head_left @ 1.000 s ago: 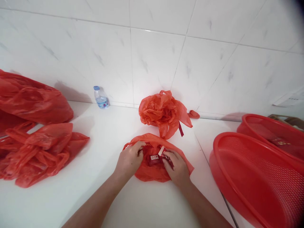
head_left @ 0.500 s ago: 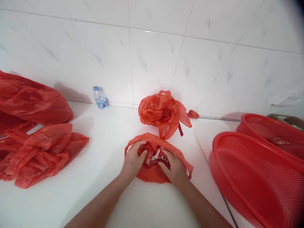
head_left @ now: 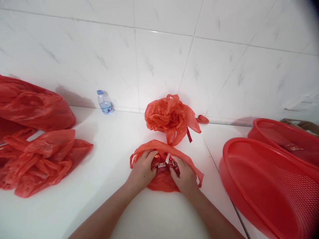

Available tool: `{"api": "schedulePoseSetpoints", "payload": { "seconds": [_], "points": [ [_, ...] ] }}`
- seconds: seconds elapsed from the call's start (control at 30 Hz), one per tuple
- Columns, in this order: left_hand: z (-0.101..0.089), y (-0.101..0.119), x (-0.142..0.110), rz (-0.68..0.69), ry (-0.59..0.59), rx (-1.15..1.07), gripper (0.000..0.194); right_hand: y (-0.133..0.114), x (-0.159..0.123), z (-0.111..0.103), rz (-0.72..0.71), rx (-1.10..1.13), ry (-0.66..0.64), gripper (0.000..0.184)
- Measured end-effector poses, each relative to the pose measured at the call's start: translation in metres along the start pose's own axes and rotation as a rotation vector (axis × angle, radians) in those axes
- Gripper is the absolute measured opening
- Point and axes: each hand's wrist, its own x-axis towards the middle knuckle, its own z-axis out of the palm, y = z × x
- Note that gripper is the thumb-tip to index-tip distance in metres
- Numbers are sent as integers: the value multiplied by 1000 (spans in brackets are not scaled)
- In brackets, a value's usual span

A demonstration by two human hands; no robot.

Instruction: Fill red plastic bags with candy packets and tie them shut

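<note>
A red plastic bag lies spread open on the white tabletop, its handles out to both sides. Inside its mouth are small red printed packets. My left hand is closed on the left packet, with fingertips partly hidden behind it. Opposite, my right hand grips a red packet with white print between thumb and fingers. The two packets sit side by side, close together. The lower part of the bag hides whatever else it contains.
Behind the bag sits a crumpled red bag with a small red piece beside it. A water bottle stands by the tiled wall. Full red bags are at left. Two red mesh baskets stand at right.
My left hand has shifted slightly right and closed round a packet. The packet on the left has turned, showing a different printed side. My right hand has barely moved.
</note>
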Motion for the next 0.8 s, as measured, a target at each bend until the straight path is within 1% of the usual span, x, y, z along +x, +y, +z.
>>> {"api": "schedulePoseSetpoints", "payload": {
  "seconds": [0.1, 0.2, 0.27, 0.37, 0.53, 0.6, 0.67, 0.8],
  "points": [
    [-2, 1, 1, 45, 50, -17, 57, -2, 0, -3, -23, 55, 47, 34],
    [-1, 0, 0, 81, 77, -18, 57, -3, 1, -5, -24, 93, -13, 34],
    [0, 0, 0, 80, 58, -19, 56, -3, 2, -5, 8, 90, -66, 36],
    [1, -2, 0, 61, 7, -27, 53, -3, 2, -5, 48, 69, -102, 38],
    [1, -3, 0, 13, -12, -23, 52, -4, 3, -4, 96, 17, -163, 43],
    [1, -2, 0, 3, -19, -38, 54, -5, 3, -4, 97, 27, -182, 40],
    [1, -2, 0, 14, -3, -58, 54, -5, 3, -5, 86, 47, -163, 35],
    [0, 1, 0, 65, 55, -86, 54, -6, 2, -7, 68, 70, -79, 28]
  ]
}}
